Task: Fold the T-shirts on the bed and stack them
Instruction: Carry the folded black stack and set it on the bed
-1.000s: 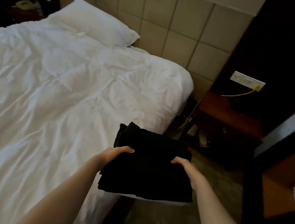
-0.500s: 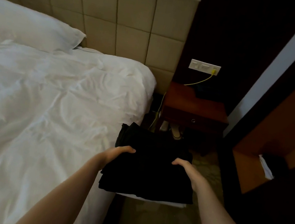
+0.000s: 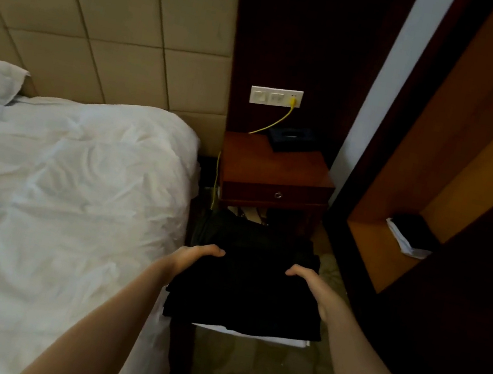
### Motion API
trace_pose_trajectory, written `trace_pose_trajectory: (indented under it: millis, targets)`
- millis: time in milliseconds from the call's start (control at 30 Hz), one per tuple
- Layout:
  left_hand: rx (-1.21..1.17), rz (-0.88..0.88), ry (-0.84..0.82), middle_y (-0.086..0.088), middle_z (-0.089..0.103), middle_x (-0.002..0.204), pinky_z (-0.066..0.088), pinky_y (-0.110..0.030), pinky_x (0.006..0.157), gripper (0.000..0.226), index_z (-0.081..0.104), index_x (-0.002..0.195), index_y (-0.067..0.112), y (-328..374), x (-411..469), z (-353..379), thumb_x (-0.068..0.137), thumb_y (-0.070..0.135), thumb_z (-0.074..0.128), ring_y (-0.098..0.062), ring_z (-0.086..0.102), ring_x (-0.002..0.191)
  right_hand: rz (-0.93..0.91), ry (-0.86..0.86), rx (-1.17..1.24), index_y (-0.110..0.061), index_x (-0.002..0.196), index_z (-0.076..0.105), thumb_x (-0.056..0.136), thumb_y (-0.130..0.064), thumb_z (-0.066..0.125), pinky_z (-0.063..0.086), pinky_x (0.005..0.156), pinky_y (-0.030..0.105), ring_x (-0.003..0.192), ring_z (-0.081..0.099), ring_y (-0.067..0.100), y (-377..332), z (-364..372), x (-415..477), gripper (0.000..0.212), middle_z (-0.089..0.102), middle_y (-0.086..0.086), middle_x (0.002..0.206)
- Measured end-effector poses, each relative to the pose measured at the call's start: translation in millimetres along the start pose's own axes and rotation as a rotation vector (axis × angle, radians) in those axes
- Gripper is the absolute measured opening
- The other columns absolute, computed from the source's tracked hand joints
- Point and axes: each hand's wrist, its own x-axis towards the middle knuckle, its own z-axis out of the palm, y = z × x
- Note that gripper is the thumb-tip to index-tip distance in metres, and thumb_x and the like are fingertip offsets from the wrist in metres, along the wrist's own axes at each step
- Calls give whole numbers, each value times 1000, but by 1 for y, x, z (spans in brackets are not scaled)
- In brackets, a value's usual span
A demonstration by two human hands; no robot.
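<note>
Black folded T-shirts [image 3: 246, 292] held between left hand [image 3: 193, 258] and right hand [image 3: 316, 289].

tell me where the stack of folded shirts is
In the head view the stack of folded shirts is held between the left hand and right hand, right of the bed, in front of the nightstand.
</note>
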Motion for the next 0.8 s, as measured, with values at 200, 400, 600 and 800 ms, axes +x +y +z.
trace_pose_trajectory:
  millis: [200,400,600,800]
  targets:
    - [72,-12,-57,-13,59,119,44,-39,100,97,47,130,10,55,57,35,50,56,78,-28,60,105,-10,51,65,-15,85,55,85,-21,64,47,70,30,81,57,23,-37,-48,19,11,58,9,90]
    - [118,-3,-97,-13,53,128,41,-37,99,74,44,134,11,119,119,79,75,47,68,-29,54,113,-10,124,143,-11,104,56,74,-26,72,50,76,34,91,59,27,-76,-108,68,38,61,12,101]
    - [152,6,-155,-9,58,123,41,-41,104,102,50,129,15,179,182,126,45,64,78,-27,58,110,22,179,125,-13,126,54,41,-39,84,52,91,44,99,65,32,-106,-186,134,94,65,13,112]
    - [203,-10,-205,-11,56,124,42,-42,101,105,46,132,13,223,225,161,44,61,76,-28,57,108,46,205,159,-13,119,59,40,-39,83,50,94,45,99,65,32,-129,-230,166,86,66,12,111]
